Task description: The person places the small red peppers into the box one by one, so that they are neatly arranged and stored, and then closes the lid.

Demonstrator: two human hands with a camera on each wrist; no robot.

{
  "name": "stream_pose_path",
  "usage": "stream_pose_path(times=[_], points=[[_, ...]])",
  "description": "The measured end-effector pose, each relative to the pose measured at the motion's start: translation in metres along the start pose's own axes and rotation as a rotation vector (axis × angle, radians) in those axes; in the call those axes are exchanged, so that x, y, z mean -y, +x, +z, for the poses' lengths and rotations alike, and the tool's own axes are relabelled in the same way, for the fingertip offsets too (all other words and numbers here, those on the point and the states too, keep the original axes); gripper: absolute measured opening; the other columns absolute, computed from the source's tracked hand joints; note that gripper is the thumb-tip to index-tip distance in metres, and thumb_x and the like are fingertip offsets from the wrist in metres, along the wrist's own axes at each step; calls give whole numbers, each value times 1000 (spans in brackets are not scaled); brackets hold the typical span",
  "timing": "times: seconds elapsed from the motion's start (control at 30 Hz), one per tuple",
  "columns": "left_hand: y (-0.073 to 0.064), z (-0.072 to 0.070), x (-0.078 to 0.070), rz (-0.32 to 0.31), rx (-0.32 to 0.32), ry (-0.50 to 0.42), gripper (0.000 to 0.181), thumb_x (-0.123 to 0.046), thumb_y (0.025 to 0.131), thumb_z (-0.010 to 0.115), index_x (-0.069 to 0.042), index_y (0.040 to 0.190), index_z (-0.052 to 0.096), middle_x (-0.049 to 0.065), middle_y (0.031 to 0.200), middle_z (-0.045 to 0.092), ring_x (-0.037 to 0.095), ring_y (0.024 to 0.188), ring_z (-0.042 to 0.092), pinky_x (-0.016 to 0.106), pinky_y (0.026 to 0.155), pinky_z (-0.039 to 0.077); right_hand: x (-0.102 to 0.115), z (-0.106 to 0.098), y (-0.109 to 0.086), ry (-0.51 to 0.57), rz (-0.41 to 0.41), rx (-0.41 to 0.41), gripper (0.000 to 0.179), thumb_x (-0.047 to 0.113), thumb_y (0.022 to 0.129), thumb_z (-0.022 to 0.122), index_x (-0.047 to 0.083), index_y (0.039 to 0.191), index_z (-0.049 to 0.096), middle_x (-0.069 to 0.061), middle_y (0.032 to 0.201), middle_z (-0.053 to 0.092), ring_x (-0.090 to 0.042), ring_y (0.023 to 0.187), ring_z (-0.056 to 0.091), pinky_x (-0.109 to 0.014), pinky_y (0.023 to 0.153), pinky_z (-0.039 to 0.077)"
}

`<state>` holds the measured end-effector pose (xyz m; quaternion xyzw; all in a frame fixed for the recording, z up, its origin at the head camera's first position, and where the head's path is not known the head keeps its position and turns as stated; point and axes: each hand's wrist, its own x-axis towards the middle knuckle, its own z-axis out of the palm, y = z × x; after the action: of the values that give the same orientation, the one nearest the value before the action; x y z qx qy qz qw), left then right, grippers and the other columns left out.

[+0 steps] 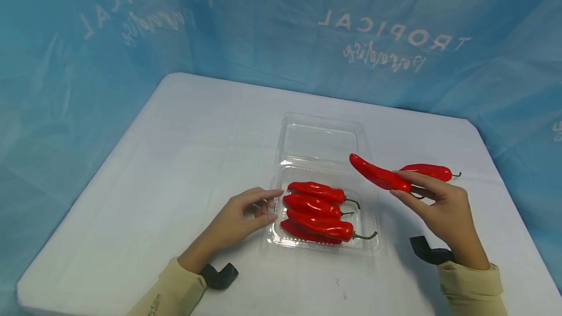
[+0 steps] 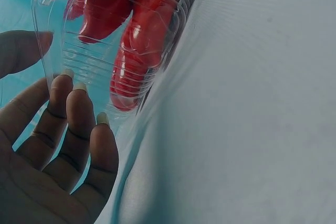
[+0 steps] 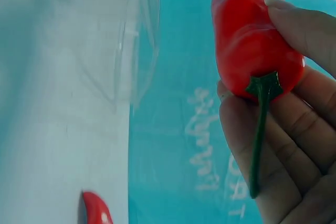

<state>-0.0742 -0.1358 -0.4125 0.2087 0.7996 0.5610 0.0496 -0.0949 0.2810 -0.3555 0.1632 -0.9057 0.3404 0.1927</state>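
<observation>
My right hand pinches a red chili pepper near its stem end, raised above the table to the right of the clear plastic box. In the right wrist view, the thumb lies along one side of this pepper and its green stem hangs toward the palm. Several red peppers lie side by side in the box, stems to the right. At the box's left edge, my left hand has thumb and fingers spread, with fingertips against the clear wall in the left wrist view.
Behind the peppers, the box's clear lid lies folded back on the white table. Another red pepper rests on the table beyond my right hand. A blue printed curtain hangs around the table's far side.
</observation>
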Motion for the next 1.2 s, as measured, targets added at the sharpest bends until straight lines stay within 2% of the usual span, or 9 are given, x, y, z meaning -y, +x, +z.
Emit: stream_pose_path(times=[0.2,0.47,0.7,0.83,1.03,1.2], points=[[4,0,2,8,1,-7,49,-12,90,77,-16,138,66,-6,100,65,19,91,61,32,83,56,10,15,3,-1,-78,64,57,2,73,91,17,126,74,-2,108,76,8,96,64,-12,77,53],[3,2,4,-23,2,-7,49,-14,90,77,-20,138,66,-7,101,65,18,90,62,31,84,56,14,38,4,76,-151,223,53,5,75,90,14,125,74,3,115,75,-12,100,72,-25,79,58],[5,0,9,13,1,-30,49,-13,90,77,-17,138,65,-5,101,65,19,90,62,32,84,56,21,50,7,128,-167,327,53,6,77,89,16,127,73,9,115,73,-9,99,72,-27,79,59],[4,0,10,11,-1,-25,49,-14,91,77,-17,138,65,-5,101,65,19,90,62,31,84,56,28,59,9,151,-201,391,50,10,80,88,16,127,73,9,116,73,-7,99,72,-27,80,59],[3,0,10,18,4,-30,49,-14,91,77,-16,138,65,-4,101,65,19,91,61,31,84,56,36,70,11,191,-166,513,47,29,87,82,19,131,71,12,117,72,-5,102,70,-29,81,59],[3,-1,9,25,2,-19,50,-15,91,78,-18,139,65,-5,101,64,19,91,61,30,83,56,40,73,10,209,-149,531,49,30,88,82,20,134,69,14,120,71,-7,106,69,-31,82,60]])
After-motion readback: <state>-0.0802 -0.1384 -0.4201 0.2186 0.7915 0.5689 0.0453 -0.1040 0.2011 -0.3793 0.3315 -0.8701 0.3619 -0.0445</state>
